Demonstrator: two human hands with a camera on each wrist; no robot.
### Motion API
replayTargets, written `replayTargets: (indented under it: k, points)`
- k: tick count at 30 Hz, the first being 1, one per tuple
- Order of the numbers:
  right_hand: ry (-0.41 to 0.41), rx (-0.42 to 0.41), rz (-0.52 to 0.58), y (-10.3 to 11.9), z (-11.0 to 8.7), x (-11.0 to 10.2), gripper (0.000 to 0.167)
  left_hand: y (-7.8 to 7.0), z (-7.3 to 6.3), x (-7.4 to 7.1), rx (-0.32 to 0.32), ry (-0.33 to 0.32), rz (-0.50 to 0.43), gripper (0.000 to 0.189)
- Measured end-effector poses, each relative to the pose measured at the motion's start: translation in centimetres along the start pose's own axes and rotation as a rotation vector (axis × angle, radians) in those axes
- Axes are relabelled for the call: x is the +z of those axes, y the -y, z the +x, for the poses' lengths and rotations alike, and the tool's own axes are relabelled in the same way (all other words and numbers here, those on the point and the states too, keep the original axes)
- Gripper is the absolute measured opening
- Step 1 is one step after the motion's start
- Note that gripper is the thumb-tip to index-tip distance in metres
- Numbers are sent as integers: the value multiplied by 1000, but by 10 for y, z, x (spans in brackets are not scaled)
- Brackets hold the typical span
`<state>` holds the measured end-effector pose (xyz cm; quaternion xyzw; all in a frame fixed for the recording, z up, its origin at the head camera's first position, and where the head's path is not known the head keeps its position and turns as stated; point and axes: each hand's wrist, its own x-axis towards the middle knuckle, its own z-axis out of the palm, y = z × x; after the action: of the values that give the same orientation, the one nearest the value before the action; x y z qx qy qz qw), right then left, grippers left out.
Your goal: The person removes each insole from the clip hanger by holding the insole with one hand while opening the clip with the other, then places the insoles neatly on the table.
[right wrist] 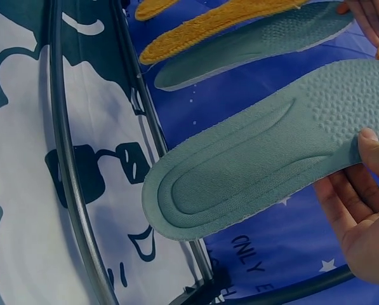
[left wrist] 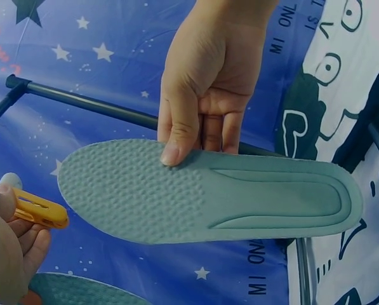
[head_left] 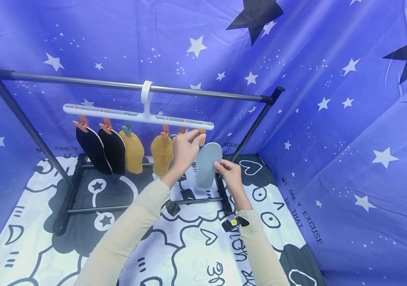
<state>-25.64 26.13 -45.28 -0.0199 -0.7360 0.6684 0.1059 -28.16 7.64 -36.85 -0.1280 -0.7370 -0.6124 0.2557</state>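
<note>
My right hand (head_left: 231, 174) pinches a grey-green shoe insole (head_left: 206, 169) by its side edge, thumb on the dimpled face. The insole hangs toe up below the right end of a white clip hanger (head_left: 110, 113). At that end my left hand (head_left: 185, 150) grips a yellow clip (left wrist: 42, 208) between thumb and fingers. The insole's toe is close beside the clip, with a gap between them in the left wrist view. Behind my left hand, another grey-green insole (right wrist: 240, 57) hangs next to a yellow fuzzy insole (head_left: 161, 155).
Two black insoles (head_left: 90, 151) and another yellow insole (head_left: 134, 153) hang from orange and green clips farther left. The hanger hooks over a metal rack's top bar (head_left: 203, 92). A blue star-printed curtain (head_left: 175, 35) surrounds the rack, which stands on a black-and-white printed cloth (head_left: 189, 246).
</note>
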Motion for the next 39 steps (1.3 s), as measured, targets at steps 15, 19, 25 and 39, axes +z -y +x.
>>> replayTargets:
  k: [15, 19, 25, 39]
  points:
    - [-27, -70, -25, -3, -2, 4, 24, -1, -2, -2, 10, 2, 7, 17]
    - [-19, -72, -14, 0, -5, 3, 25, -2, -3, -2, 7, 4, 11, 17]
    - [-44, -115, -26, 9, -9, -10, 23, -5, -4, -2, 24, 7, 15, 12]
    - [-170, -128, -29, 19, -11, -64, 27, -8, -5, 0, 34, 56, 81, 6]
